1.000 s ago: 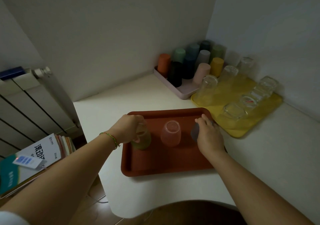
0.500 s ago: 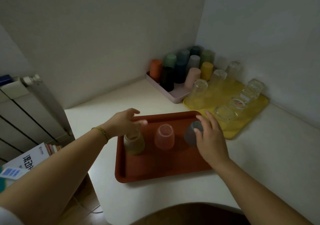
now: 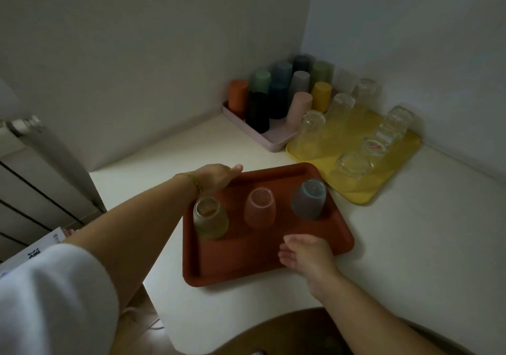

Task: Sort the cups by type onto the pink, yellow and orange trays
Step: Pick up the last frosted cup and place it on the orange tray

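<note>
White counter (image 3: 410, 231) in a dim corner, seen from the head camera. Orange tray (image 3: 339, 245) nearest, bearing three upturned frosted cups in a row: green cup (image 3: 210, 219), pink cup (image 3: 259, 209), blue cup (image 3: 308, 200). Yellow tray (image 3: 405, 152) with clear glasses behind to the right, pink tray (image 3: 273, 142) of matte tumblers in the corner. Left hand (image 3: 216, 176) flat and empty at the tray's far left edge, just beyond the green cup. Right hand (image 3: 306, 253) loosely spread, empty, over the near right rim, blue cup ahead. Probably sorted; nothing held.

Both hands (image 3: 216, 175) off the cups (image 3: 308, 198)
</note>
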